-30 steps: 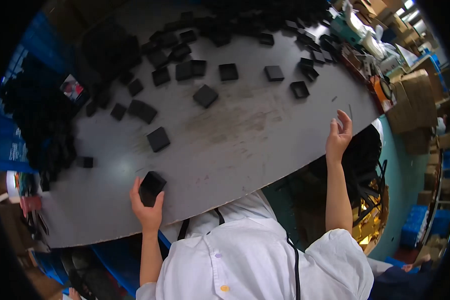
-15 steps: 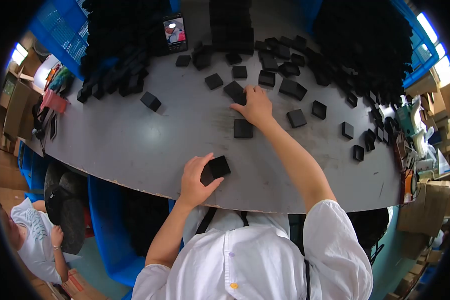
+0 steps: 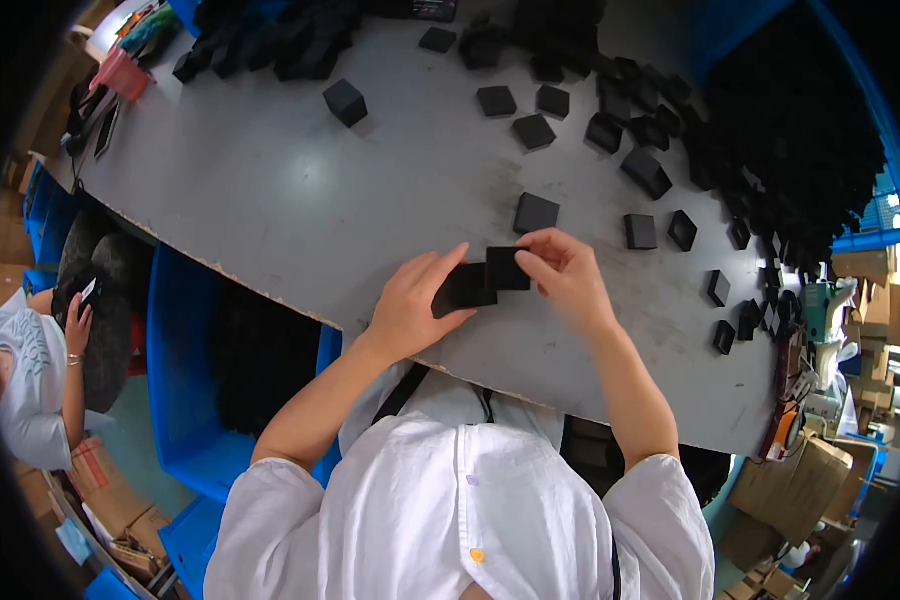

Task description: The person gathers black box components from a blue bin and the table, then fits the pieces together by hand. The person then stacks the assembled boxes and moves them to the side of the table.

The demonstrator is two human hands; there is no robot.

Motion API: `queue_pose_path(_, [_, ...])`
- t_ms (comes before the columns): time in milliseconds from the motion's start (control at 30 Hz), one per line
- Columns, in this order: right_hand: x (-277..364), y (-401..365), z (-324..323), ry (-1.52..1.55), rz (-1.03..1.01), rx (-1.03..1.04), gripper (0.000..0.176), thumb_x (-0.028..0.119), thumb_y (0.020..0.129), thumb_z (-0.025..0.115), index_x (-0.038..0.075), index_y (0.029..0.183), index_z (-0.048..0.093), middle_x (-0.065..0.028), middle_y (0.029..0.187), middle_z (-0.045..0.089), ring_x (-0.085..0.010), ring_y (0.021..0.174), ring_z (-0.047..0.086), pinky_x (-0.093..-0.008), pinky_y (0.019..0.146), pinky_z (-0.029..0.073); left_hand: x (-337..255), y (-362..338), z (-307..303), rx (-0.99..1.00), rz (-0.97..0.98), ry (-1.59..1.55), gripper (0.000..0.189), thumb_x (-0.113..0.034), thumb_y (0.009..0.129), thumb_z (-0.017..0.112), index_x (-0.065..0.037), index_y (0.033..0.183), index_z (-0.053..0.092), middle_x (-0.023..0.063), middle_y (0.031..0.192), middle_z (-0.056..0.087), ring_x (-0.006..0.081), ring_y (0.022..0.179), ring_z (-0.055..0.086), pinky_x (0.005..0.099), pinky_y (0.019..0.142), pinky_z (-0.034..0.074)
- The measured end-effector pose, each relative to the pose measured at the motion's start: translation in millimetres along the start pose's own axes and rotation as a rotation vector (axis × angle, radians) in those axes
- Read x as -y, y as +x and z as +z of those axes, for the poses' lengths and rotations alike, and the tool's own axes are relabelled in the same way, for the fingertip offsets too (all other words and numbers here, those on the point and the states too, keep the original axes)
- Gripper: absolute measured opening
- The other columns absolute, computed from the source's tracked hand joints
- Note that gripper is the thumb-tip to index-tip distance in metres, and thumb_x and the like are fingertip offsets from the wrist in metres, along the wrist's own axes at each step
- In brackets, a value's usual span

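Note:
Close to the table's front edge, my left hand (image 3: 417,300) is closed around a small black box (image 3: 478,295), thumb on the near side and fingers on the far side. My right hand (image 3: 567,275) pinches a square black box piece (image 3: 507,268) between thumb and fingers at its right side. That piece overlaps the box in the left hand; whether the two fit together cannot be made out. Just beyond the hands, another black box (image 3: 537,213) lies on the grey table (image 3: 240,190).
Several black box pieces (image 3: 646,173) lie scattered to the right, beside a large dark heap (image 3: 800,130). One box (image 3: 345,103) sits apart at the left. A blue crate (image 3: 185,400) stands below the table edge. At far left a person (image 3: 30,380) sits holding a phone.
My right hand has drawn a black piece back from the far pieces to my left hand, where the two pieces now overlap. The view has shifted, and the seated person now holds up a phone.

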State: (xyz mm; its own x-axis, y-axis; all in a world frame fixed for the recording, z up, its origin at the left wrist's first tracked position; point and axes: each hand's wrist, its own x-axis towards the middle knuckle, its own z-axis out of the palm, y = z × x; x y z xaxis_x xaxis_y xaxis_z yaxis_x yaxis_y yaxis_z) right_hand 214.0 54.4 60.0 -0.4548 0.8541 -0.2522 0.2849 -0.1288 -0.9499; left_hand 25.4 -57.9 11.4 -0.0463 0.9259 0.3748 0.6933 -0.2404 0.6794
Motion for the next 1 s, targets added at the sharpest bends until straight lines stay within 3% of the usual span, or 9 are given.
queue_pose_path(167, [5.9, -3.0, 21.4, -0.082, -0.026, 0.088, 0.010, 0.006, 0.087, 0.067, 0.001, 0.096, 0.066, 0.0018, 0.076, 0.061, -0.0031, 0.057, 0.050, -0.0208, 0.047, 0.035, -0.8, -0.3, -0.2, 0.005, -0.032, -0.140, 0.082, -0.012, 0.066, 0.083, -0.008, 0.138, 0.046, 0.0122, 0.109, 0.063, 0.0319, 0.096, 0.062, 0.0386, 0.080, 0.052])
queue_pose_path(267, [16.3, 0.0, 24.7, -0.153, 0.115, 0.189, 0.008, 0.004, 0.085, 0.067, 0.001, 0.093, 0.066, 0.0006, 0.073, 0.061, -0.0041, 0.055, 0.052, -0.0217, 0.046, 0.036, 0.6, -1.6, 1.7, 0.015, -0.073, -0.149, 0.085, -0.009, 0.061, 0.085, -0.006, 0.137, 0.047, 0.0119, 0.112, 0.064, 0.0306, 0.099, 0.064, 0.0383, 0.084, 0.053])
queue_pose_path(333, [9.4, 1.6, 28.2, -0.268, -0.104, 0.044, 0.010, 0.003, 0.080, 0.070, -0.002, 0.085, 0.064, -0.0043, 0.075, 0.064, -0.0093, 0.061, 0.058, -0.0255, 0.056, 0.046, 0.5, -0.7, 1.6, 0.003, -0.054, -0.153, 0.084, -0.009, 0.062, 0.085, -0.006, 0.137, 0.047, 0.0125, 0.114, 0.063, 0.0308, 0.100, 0.064, 0.0382, 0.084, 0.053])
queue_pose_path(467, [6.3, -0.6, 28.2, -0.251, -0.057, 0.016, 0.009, 0.003, 0.079, 0.070, 0.000, 0.085, 0.064, -0.0059, 0.076, 0.064, -0.0133, 0.063, 0.061, -0.0259, 0.057, 0.047, 1.2, 0.2, 0.4, 0.004, 0.026, -0.137, 0.082, -0.011, 0.063, 0.084, -0.006, 0.137, 0.048, 0.0140, 0.125, 0.057, 0.0325, 0.107, 0.061, 0.0389, 0.089, 0.052])
queue_pose_path(533, [-1.2, 7.8, 15.0, -0.542, -0.468, -0.245, 0.007, 0.003, 0.080, 0.070, 0.002, 0.084, 0.064, -0.0074, 0.081, 0.066, -0.0179, 0.066, 0.064, -0.0283, 0.056, 0.048, -2.8, 1.8, -2.9, 0.040, 0.057, -0.114, 0.077, -0.014, 0.069, 0.081, -0.010, 0.138, 0.048, 0.0126, 0.133, 0.052, 0.0325, 0.112, 0.057, 0.0404, 0.093, 0.049])
queue_pose_path(567, [-5.7, 12.3, 2.3, -0.665, -0.472, -0.218, 0.021, 0.006, 0.080, 0.070, 0.005, 0.101, 0.066, -0.0142, 0.107, 0.065, -0.0277, 0.091, 0.066, -0.0346, 0.072, 0.052, -4.2, 2.2, -3.6, 0.079, 0.089, -0.094, 0.072, -0.018, 0.074, 0.077, -0.014, 0.139, 0.047, 0.0111, 0.140, 0.046, 0.0326, 0.117, 0.053, 0.0419, 0.097, 0.046])
queue_pose_path(700, [-27.4, 31.1, -16.8, -0.947, -0.587, -0.057, 0.059, 0.008, 0.083, 0.068, 0.014, 0.138, 0.048, -0.0185, 0.140, 0.044, -0.0396, 0.131, 0.039, -0.0473, 0.105, 0.036, -3.8, 1.0, -3.7, 0.217, 0.318, 0.184, 0.059, -0.021, 0.081, 0.070, -0.024, 0.137, 0.051, 0.0069, 0.150, 0.036, 0.0337, 0.132, 0.038, 0.0454, 0.104, 0.041])
queue_pose_path(833, [-39.4, 33.9, -24.3, -0.960, -0.647, -0.092, 0.053, 0.007, 0.083, 0.066, 0.012, 0.134, 0.052, -0.0173, 0.136, 0.048, -0.0376, 0.126, 0.044, -0.0457, 0.104, 0.038, -0.9, 1.3, -0.7, 0.265, 0.376, 0.338, 0.066, -0.025, 0.081, 0.071, -0.020, 0.142, 0.046, 0.0083, 0.152, 0.032, 0.0343, 0.133, 0.037, 0.0472, 0.106, 0.038])
queue_pose_path(1000, [-31.5, 24.1, -26.3, -0.627, -0.563, -0.083, 0.049, 0.003, 0.082, 0.067, 0.011, 0.129, 0.057, -0.0143, 0.131, 0.051, -0.0353, 0.119, 0.049, -0.0414, 0.100, 0.042, 0.5, 0.4, -6.0, -0.023, 0.035, -0.152, 0.094, -0.027, 0.067, 0.083, -0.010, 0.146, 0.035, 0.0150, 0.152, 0.029, 0.0377, 0.132, 0.036, 0.0479, 0.107, 0.035])
